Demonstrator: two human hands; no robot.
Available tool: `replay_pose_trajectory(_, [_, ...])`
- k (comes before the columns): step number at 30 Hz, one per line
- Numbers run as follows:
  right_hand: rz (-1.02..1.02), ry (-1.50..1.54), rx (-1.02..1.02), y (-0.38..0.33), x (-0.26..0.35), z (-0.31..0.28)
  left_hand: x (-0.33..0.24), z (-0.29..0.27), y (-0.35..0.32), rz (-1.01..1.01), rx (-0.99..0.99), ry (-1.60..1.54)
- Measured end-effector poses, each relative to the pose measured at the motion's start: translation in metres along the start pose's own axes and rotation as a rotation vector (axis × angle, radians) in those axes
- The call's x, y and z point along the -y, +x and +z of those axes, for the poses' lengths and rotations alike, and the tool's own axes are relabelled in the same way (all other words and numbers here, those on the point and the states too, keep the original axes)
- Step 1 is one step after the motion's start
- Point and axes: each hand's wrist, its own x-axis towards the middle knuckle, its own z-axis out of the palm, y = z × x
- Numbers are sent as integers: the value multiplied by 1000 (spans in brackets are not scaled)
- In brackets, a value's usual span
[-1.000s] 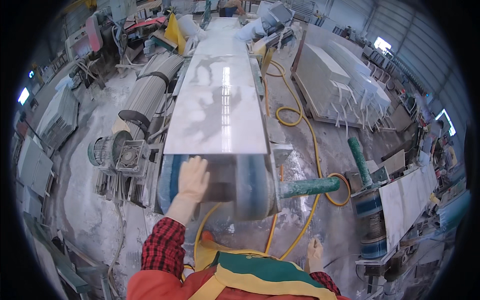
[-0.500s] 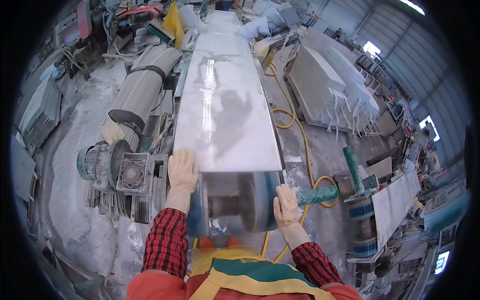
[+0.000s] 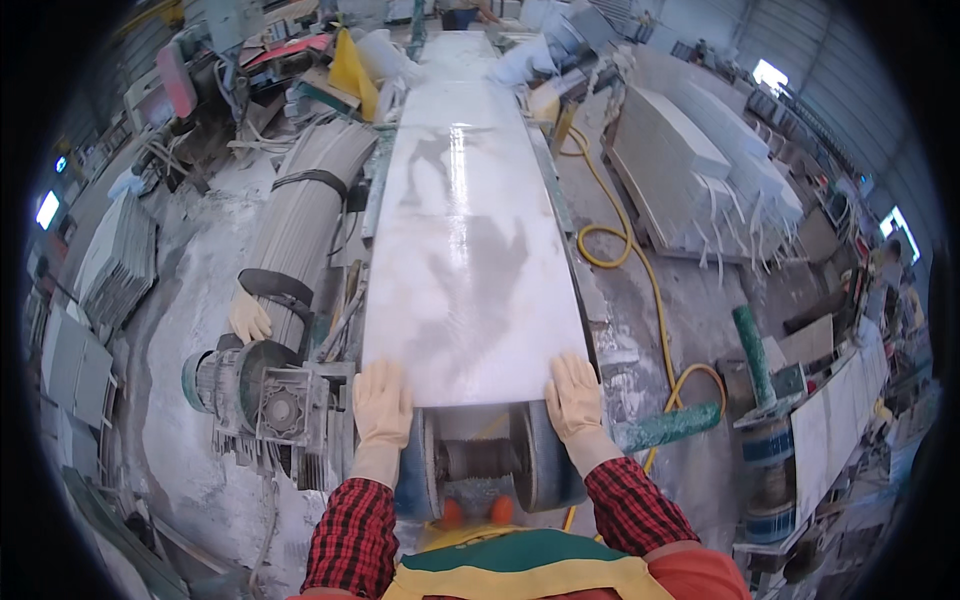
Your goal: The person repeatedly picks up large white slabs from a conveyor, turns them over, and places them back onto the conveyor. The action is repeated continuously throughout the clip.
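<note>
A long white stone slab (image 3: 465,310) with grey veining lies wet and shiny on the conveyor in front of me. My left hand (image 3: 383,400), in a cream rubber glove, lies with fingers stretched along the slab's near left corner. At the near right corner my right hand (image 3: 575,398), gloved alike, rests with its fingers flat against the edge. Neither hand is wrapped round anything; their undersides are hidden. Below the slab's near end, between my forearms, sits a conveyor roller (image 3: 548,460) with large blue-edged wheels.
A geared motor (image 3: 275,400) stands left, near a strapped bundle of long strips (image 3: 305,210) and a loose glove (image 3: 249,318). A yellow hose (image 3: 655,300) winds along the right floor. Stacked slabs (image 3: 670,150) and a green bar (image 3: 675,428) lie right.
The slab's near end has come closer to me over the roller. My right hand has moved from beside the roller wheel up to the slab's right corner; the left stays at its corner.
</note>
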Motion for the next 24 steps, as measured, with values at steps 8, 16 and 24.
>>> replay_pose_trajectory(8, [2,-58,-81,-13,-4,0,1,14,-8,2,46,36])
replay_pose_trajectory(16, [70,19,-80,-10,7,-14,4,16,-14,-29,46,93])
replay_pose_trajectory(24, [34,-84,-188,-11,10,-11,4,15,-19,16,15,78])
